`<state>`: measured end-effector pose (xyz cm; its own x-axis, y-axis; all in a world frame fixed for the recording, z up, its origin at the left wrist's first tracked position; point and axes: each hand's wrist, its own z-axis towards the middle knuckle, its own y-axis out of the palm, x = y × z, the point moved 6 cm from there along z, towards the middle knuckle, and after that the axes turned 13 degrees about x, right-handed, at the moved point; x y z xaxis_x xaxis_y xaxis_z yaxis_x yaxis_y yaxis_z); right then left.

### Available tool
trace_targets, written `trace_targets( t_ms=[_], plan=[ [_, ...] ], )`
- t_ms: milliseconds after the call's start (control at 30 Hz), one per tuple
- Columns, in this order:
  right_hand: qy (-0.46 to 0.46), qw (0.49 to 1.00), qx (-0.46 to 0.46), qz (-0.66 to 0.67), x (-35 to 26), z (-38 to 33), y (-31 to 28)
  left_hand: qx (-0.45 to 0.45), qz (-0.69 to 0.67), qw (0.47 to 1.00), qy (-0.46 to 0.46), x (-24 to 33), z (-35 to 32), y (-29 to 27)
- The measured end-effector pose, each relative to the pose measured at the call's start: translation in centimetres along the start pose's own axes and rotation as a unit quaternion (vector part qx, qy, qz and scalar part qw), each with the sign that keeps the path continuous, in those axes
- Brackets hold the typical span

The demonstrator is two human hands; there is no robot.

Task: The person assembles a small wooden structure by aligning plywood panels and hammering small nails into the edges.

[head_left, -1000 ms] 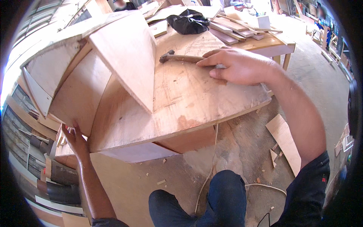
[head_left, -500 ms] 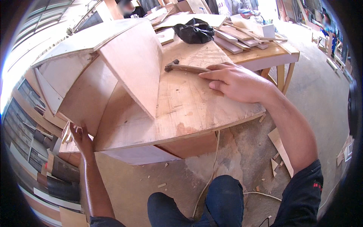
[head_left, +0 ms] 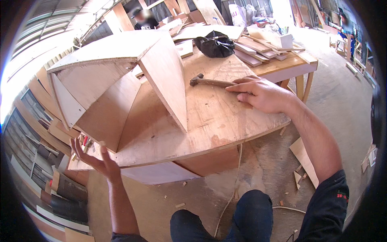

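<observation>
An open-fronted plywood box [head_left: 163,76] with a white top stands on the left part of the wooden workbench [head_left: 209,125]. Beside its lower left front edge, my left hand [head_left: 98,161] is raised with the fingers spread, holding nothing. Whether a fingertip still touches the panel is hard to tell. My right hand [head_left: 268,93] rests at the right side of the bench, closed round the handle end of a hammer [head_left: 211,83]. The hammer lies across the bench top, its dark head pointing left toward the box.
A black plastic bag [head_left: 215,43] and a stack of cut boards [head_left: 258,49] are at the far side. Offcuts [head_left: 304,161] and a pale cable [head_left: 238,169] lie on the floor. More panels lean on the left. Two people [head_left: 144,20] are in the background.
My left hand has come off the box's lower edge and opened. The box has shifted a little to the right against the bench. My right hand stays on the hammer.
</observation>
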<state>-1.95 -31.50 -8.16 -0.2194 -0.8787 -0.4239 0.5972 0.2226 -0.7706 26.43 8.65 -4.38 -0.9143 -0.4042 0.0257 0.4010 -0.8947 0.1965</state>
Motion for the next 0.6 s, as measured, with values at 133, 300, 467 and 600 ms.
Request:
trace_targets(
  t_ms=[133, 300, 467, 600],
  plan=[
    [-0.011, 1.0, 0.001, -0.007, -0.3, 0.3, 0.3, -0.037, -0.007, 0.991, 0.13, 9.7, 4.2, 3.0],
    [0.02, 0.999, -0.003, -0.037, 0.6, -0.5, -0.2, -0.022, -0.03, 0.981, 0.19, 16.3, 6.9, 8.8],
    [0.041, 0.999, -0.018, 0.001, -0.4, -0.1, -0.4, -0.069, 0.005, 0.956, 0.285, 18.2, 9.8, 10.6],
    [0.007, 1.0, -0.004, -0.007, -0.5, -0.1, -0.2, -0.037, -0.04, 0.95, 0.307, 18.6, 9.1, 10.6]
  ],
)
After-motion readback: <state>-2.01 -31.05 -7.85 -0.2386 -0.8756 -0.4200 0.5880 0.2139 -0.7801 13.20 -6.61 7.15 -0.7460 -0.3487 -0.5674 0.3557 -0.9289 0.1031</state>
